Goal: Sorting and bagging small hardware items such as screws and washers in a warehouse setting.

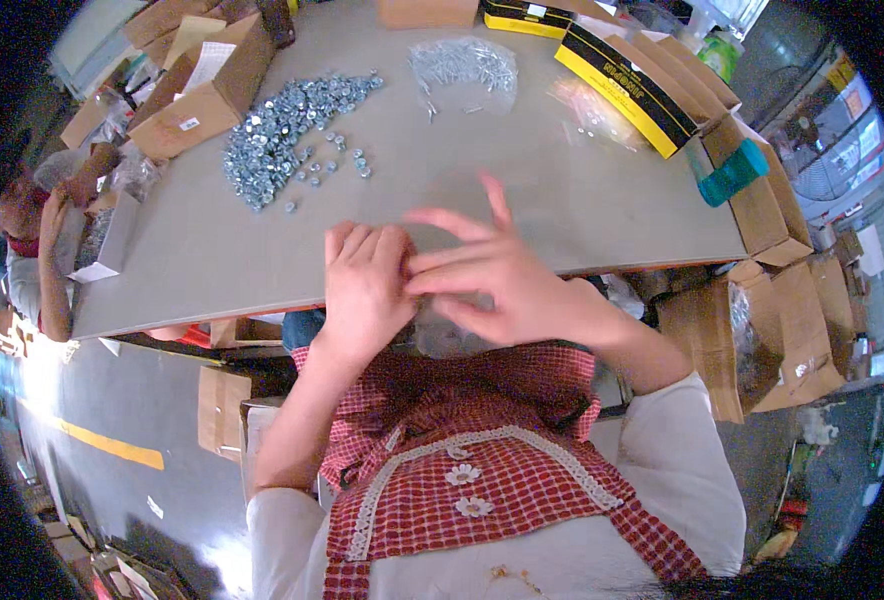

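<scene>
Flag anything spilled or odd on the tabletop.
Mostly the silvery metal nuts: they lie loose in a heap on the gray tabletop, with several strays to its near right. That looks spill-like because no container holds them, though they may have been poured out deliberately. No damage stands out.

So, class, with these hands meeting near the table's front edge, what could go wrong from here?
1. The left hand and right hand meet near the edge of the table; anything between their fingers, too blurred to tell, might drop to the floor.
2. Stray metal pieces lie outside the heap; a brushing hand could scatter them.
</scene>
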A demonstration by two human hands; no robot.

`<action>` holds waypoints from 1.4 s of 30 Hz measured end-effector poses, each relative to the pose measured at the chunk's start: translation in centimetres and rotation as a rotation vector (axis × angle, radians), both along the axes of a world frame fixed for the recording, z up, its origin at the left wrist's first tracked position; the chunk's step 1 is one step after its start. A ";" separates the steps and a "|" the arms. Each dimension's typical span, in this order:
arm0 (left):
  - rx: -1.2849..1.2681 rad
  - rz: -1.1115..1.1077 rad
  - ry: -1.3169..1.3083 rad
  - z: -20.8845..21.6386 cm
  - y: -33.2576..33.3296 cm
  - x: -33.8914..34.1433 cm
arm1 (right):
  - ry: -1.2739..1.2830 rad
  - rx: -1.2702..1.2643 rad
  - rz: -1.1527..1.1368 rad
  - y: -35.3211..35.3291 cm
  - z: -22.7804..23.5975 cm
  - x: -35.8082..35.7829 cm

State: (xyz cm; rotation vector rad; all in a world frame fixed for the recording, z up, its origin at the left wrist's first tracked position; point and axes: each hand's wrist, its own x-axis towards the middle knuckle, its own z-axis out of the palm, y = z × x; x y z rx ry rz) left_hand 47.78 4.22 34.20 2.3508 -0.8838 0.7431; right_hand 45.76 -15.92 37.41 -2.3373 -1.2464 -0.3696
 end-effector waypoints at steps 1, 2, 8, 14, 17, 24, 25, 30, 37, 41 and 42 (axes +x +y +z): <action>0.002 0.002 -0.001 -0.4 0.2 0.0 | 0.074 0.105 -0.011 0.0 -0.5 1.5; -0.055 0.079 0.072 -0.7 0.6 -0.2 | 0.149 0.209 -0.019 0.2 -0.8 3.3; -0.222 0.242 0.388 -1.3 3.6 -3.5 | 0.027 0.213 -0.054 6.0 -5.6 16.2; -0.214 0.135 0.546 -2.1 5.2 -7.8 | -0.107 -0.171 0.090 6.5 -8.1 17.8; -0.205 0.105 0.816 -6.4 5.1 -8.4 | 0.001 -0.053 0.084 3.1 -8.2 15.6; -0.320 0.012 0.808 -17.2 -1.0 -6.9 | 0.403 0.225 0.050 -1.2 -6.4 11.3; -0.320 -0.004 0.838 -17.9 -1.8 -6.7 | 0.664 0.428 0.003 -1.6 -6.1 11.1; -0.320 -0.038 0.904 -16.5 -4.7 -7.0 | 0.615 0.361 -0.019 -1.5 -6.8 11.4; -0.657 -0.236 0.994 -16.0 -4.9 -8.5 | 0.646 0.224 0.270 -1.9 -4.6 1.5; -0.820 -0.245 1.084 -13.9 -5.6 -8.5 | 0.872 0.347 0.384 -2.5 -3.5 1.0; -0.816 -0.243 1.080 -13.8 -5.5 -8.5 | 0.848 0.333 0.153 -2.6 -3.5 2.6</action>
